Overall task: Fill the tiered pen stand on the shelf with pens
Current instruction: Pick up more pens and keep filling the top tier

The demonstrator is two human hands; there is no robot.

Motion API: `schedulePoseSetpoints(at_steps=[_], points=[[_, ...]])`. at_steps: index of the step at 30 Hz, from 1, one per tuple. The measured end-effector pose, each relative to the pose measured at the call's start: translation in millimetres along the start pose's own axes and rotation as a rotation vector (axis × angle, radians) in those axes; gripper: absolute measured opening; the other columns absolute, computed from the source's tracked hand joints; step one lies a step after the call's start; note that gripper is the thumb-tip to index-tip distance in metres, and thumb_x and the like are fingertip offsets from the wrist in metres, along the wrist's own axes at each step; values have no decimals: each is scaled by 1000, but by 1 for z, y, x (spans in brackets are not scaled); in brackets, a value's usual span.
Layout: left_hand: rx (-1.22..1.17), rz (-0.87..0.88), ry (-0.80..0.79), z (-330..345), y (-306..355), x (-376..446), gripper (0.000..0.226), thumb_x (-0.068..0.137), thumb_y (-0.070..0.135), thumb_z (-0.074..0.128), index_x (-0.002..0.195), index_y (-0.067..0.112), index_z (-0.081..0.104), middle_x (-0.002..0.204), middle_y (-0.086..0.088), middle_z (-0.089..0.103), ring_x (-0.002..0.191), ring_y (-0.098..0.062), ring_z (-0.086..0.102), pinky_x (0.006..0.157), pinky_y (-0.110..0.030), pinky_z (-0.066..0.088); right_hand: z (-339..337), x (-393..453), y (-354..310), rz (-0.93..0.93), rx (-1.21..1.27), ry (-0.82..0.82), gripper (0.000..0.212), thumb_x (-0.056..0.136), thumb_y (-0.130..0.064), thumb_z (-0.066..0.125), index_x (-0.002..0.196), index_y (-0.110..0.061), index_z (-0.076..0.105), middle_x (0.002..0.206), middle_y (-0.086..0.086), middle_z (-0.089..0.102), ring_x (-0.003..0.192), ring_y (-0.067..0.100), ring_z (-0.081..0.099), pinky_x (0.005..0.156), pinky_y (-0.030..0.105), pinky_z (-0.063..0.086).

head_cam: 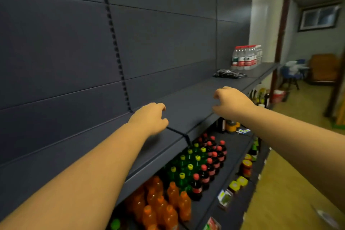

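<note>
1. Both hands are out over the top shelf, and neither holds anything. The left hand hangs with its fingers loosely curled just above the shelf surface. The right hand is beside it with fingers and thumb half-bent and apart, as if about to close on something.
2. No tiered pen stand shows anywhere in view, neither between the hands nor beyond them.
3. Past the right hand, farther along the same shelf, lies a dark pile of packets (possibly pens, though too blurred to tell), and behind it stands a pack of water bottles.
4. Below both forearms, the lower shelf carries soda bottles in orange, green and dark rows.
5. Judged from this, the filling has not begun: no pen is in hand and no stand is in place. What is left seems to be everything, namely finding the stand, fetching pens, and loading the tiers.
</note>
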State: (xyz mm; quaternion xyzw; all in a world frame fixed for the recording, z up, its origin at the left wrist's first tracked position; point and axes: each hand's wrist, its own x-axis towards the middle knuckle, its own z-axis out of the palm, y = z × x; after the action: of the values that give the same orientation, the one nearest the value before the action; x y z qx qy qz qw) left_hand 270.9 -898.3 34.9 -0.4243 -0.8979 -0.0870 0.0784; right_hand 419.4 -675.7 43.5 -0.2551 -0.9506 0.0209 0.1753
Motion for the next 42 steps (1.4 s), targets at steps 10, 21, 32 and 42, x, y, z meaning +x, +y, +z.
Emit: schedulePoseSetpoints(at_steps=[10, 21, 32, 42], points=[[64, 111, -118, 46, 84, 148, 43, 93, 34, 53, 135, 24, 50, 127, -1, 57, 109, -25, 57, 87, -41, 52, 47, 58, 126, 151, -121, 19, 24, 93, -26, 57, 111, -11, 58, 112, 12, 56, 99, 34, 56, 83, 45, 53], [57, 238, -136, 89, 154, 315, 46, 93, 34, 55, 136, 20, 47, 124, -5, 56, 106, -27, 57, 89, -45, 53, 55, 157, 237, 228, -219, 45, 26, 90, -24, 60, 113, -14, 58, 112, 9, 57, 101, 33, 57, 84, 44, 54], [-22, 117, -158, 129, 242, 452, 54, 93, 33, 56, 143, 18, 43, 135, -7, 53, 113, -27, 55, 96, -43, 50, 91, 245, 397, 200, -132, 52, 31, 87, -26, 64, 116, -16, 58, 112, 6, 59, 101, 28, 58, 85, 44, 55], [-26, 14, -186, 173, 353, 568, 57, 94, 37, 55, 145, 16, 40, 140, -9, 48, 117, -29, 54, 95, -44, 50, 105, 344, 546, 98, -76, 25, 23, 89, -29, 63, 109, -19, 56, 103, 2, 54, 102, 28, 58, 80, 39, 52]])
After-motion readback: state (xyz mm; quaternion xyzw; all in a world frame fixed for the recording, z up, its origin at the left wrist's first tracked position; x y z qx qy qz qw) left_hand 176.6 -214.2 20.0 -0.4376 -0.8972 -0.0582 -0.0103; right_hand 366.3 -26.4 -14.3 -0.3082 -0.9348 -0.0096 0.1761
